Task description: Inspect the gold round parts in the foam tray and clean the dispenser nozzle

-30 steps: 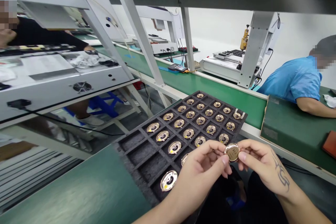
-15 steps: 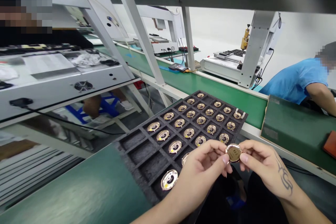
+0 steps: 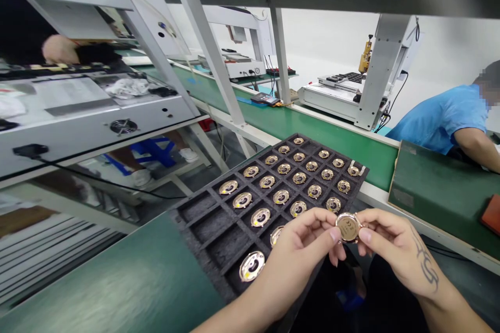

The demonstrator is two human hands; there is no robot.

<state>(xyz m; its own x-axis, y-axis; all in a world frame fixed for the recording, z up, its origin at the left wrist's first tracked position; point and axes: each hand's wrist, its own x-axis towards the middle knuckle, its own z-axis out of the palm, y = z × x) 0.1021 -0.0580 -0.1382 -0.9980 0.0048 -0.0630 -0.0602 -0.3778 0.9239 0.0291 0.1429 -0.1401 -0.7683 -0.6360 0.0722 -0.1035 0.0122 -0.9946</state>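
Observation:
A round gold-coloured watch case (image 3: 348, 227) is held up between my two hands, its printed flat back facing me. My left hand (image 3: 308, 250) pinches its left edge between thumb and fingers. On the opposite edge, my right hand (image 3: 385, 237) grips it the same way. Just beyond and to the left lies a black foam tray (image 3: 219, 239) divided into square compartments. Many hold similar gold watch cases (image 3: 260, 217) with dark round centres and yellow spots. Several compartments at the tray's left side hold nothing. My left forearm covers part of the tray's near edge.
The tray rests on a green bench (image 3: 128, 270). A white machine (image 3: 336, 99) stands behind the green conveyor (image 3: 324, 135). At right, a person in a blue shirt (image 3: 437, 114) leans by a green board (image 3: 437, 187). Another person's hand (image 3: 60, 49) is at the left machine.
The watch case has tilted slightly in my fingers, its back now more fully toward me. At far left, the other person's hand has come into view over the machine.

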